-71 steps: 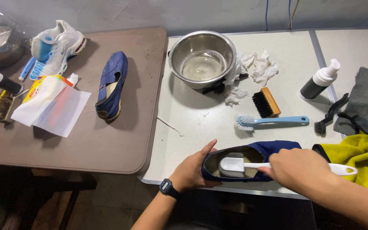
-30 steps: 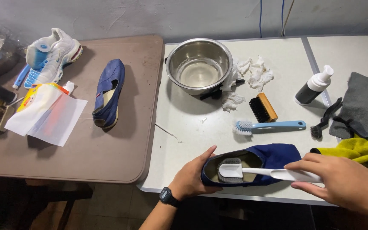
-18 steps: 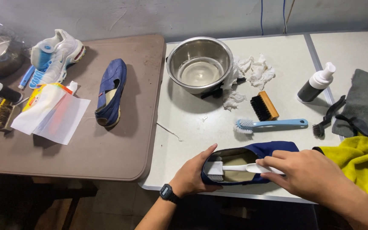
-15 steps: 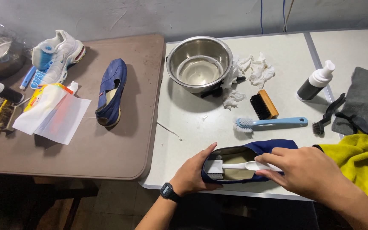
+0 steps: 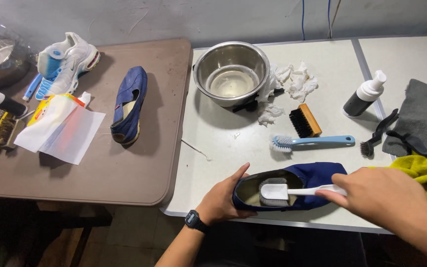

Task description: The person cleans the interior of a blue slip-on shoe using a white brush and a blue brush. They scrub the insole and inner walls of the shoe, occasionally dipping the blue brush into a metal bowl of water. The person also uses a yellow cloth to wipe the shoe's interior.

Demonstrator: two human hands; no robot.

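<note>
A dark blue slip-on shoe (image 5: 317,174) lies on its side at the white table's (image 5: 223,143) front edge. My left hand (image 5: 222,200), with a black watch on the wrist, grips the shoe's heel end. My right hand (image 5: 381,198) holds the handle of a white brush (image 5: 275,192), whose head sits inside the shoe's opening against the insole. The matching blue shoe (image 5: 129,105) rests on the brown table (image 5: 105,163) to the left.
A steel bowl (image 5: 231,74) with water, crumpled tissues (image 5: 290,81), a wooden brush (image 5: 303,120), a light-blue brush (image 5: 312,142), a black brush (image 5: 377,132), a foam pump bottle (image 5: 364,94), grey cloth (image 5: 423,118) and yellow cloth (image 5: 423,170) lie behind. White sneaker (image 5: 67,62), paper (image 5: 60,129).
My right hand slid the white brush back and forth inside the shoe; the brush head now sits a little deeper toward the toe. My left hand stayed on the heel.
</note>
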